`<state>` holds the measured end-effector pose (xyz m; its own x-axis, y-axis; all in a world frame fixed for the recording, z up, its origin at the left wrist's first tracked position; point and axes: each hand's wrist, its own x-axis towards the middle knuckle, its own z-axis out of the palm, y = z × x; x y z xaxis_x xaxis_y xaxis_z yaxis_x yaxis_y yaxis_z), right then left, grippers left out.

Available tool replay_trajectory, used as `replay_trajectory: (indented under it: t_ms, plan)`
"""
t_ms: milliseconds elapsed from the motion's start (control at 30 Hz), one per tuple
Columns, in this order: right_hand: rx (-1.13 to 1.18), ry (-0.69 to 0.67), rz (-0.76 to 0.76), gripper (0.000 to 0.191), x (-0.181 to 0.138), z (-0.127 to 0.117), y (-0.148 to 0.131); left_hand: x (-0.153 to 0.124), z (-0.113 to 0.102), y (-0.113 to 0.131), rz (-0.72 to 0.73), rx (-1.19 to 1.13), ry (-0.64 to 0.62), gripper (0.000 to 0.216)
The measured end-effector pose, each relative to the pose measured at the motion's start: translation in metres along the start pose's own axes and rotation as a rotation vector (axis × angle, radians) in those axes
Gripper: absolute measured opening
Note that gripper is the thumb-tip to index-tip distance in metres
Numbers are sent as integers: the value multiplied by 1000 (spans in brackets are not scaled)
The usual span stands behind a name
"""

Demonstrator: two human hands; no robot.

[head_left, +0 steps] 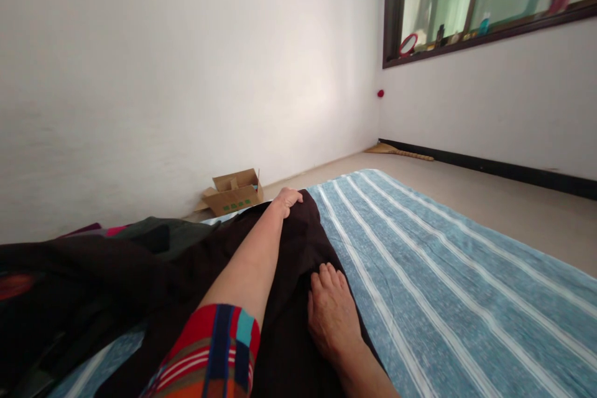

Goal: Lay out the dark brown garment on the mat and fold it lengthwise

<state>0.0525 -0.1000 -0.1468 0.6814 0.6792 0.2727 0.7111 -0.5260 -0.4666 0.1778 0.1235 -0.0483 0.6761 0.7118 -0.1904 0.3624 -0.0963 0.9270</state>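
A dark brown-black garment point(284, 298) lies spread on a blue-and-white striped bedcover; its exact kind is hard to make out. My left hand point(290, 198), reaching far forward from a red plaid sleeve, is closed on the garment's far end. Nearer to me, my right hand point(333, 311) rests flat on the cloth close to its right edge, fingers pointing away. Several more dark clothes point(93, 286) are heaped to the left, with a grey-green one point(172, 233) and a bit of bright pink among them.
The striped bedcover point(420, 261) stretches to the right. Beyond the bed, an open cardboard box point(236, 194) stands by the white wall. A broom point(396, 150) lies on the floor in the corner. On the window sill are a small round mirror point(408, 44) and bottles.
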Motion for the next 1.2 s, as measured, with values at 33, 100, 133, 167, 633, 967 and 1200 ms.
replay_trajectory:
  t_ms: [33,100,133,167,633,967,1200]
  plan:
    - [3,-1,3,42,0,0,0,0,0,-3,-3,-12,0,15]
    - [6,2,5,42,0,0,0,-2,1,-8,-15,-37,-9,14]
    - [7,4,4,42,0,1,0,-2,1,-9,-21,-46,-16,14]
    - [7,6,3,42,0,1,0,-2,2,-10,-26,-52,-20,14]
    - [-3,-4,22,42,-1,-1,1,21,17,-36,100,-58,57,17]
    - [-77,276,212,47,-2,-6,-2,29,14,-39,245,129,240,24]
    - [128,225,379,50,8,-24,8,24,11,-19,278,352,159,23]
